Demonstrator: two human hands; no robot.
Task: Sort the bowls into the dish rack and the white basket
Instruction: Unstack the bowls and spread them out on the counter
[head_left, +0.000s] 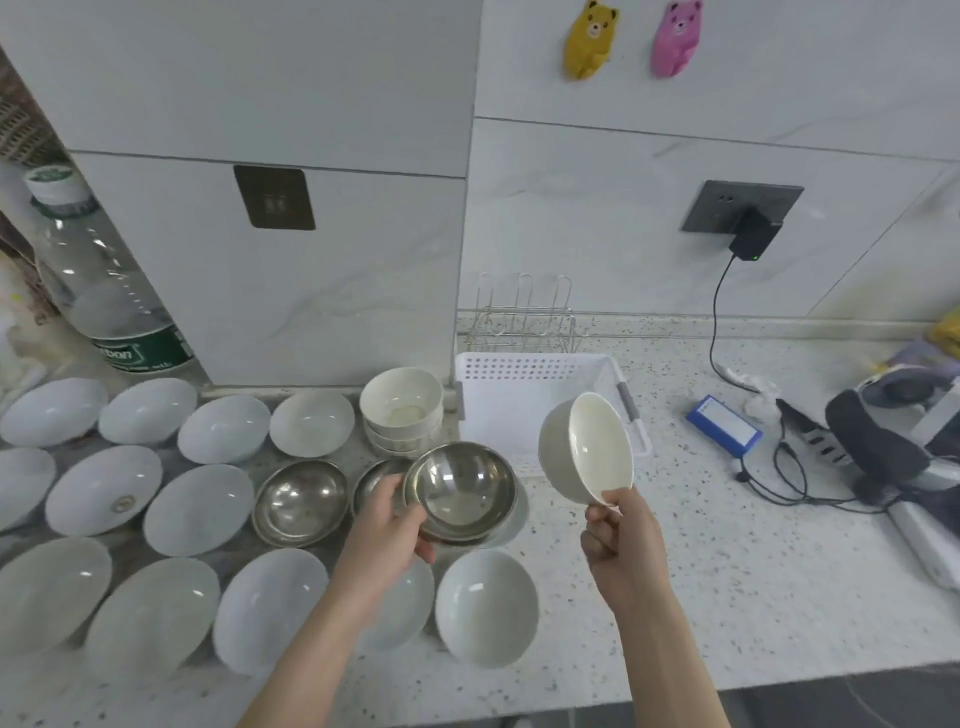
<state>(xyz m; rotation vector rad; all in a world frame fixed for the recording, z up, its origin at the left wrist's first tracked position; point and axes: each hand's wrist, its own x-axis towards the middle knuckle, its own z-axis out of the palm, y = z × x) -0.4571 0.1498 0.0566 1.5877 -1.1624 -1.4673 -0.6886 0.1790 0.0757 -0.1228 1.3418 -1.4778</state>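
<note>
Head view: left hand (387, 525) gripping steel bowl (460, 491), right hand (621, 540) apparently pinching tilted cream bowl (587, 447).

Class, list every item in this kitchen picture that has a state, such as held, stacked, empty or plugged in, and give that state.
Left hand: grips steel bowl.
Steel bowl: held, tilted.
Right hand: pinches cream bowl.
Cream bowl: held, on edge.
White basket: empty.
Dish rack: empty.
Cream bowl stack: upright, nested.
Charger: plugged in.
Bottle: capped.
</note>
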